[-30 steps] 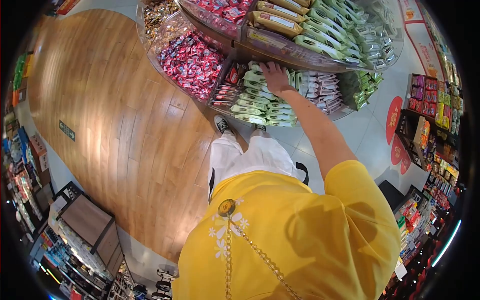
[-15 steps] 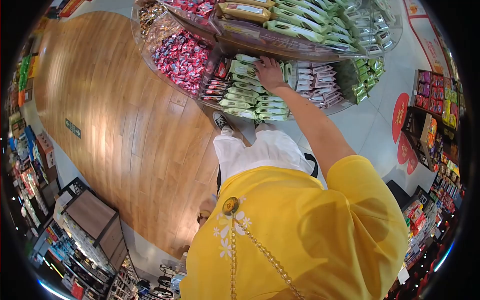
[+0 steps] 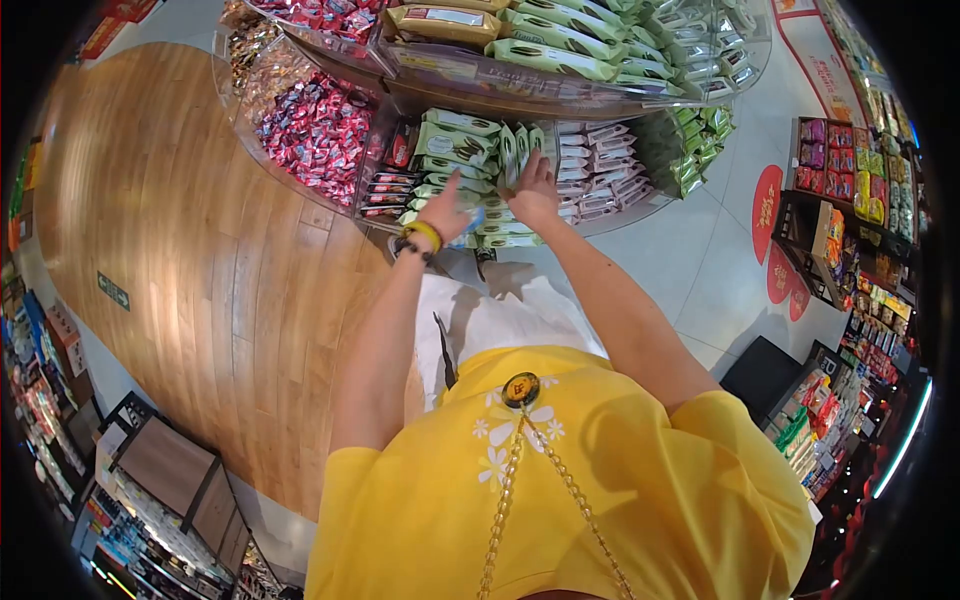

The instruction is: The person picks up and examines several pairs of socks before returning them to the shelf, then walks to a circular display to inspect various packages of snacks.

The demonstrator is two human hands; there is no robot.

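The person's right hand (image 3: 533,190) reaches into the lower tier of a round display stand (image 3: 640,212), fingers spread over the green packets (image 3: 455,150) stacked there; it touches an upright packet near the middle of that stack, though whether the fingers actually close around it cannot be told from this angle. The left hand (image 3: 445,212), with a yellow wristband (image 3: 422,234) just behind it, rests on the front rows of the same green stack, fingers loosely curled, and its grip is too small to judge. Pale pink packets (image 3: 590,170) lie just beside the green ones, on the right-hand side of the stand's lower tier. Red-wrapped sweets (image 3: 315,125) fill the bin to the left of the green stack. The upper tier of the stand carries more long green packets (image 3: 560,60).
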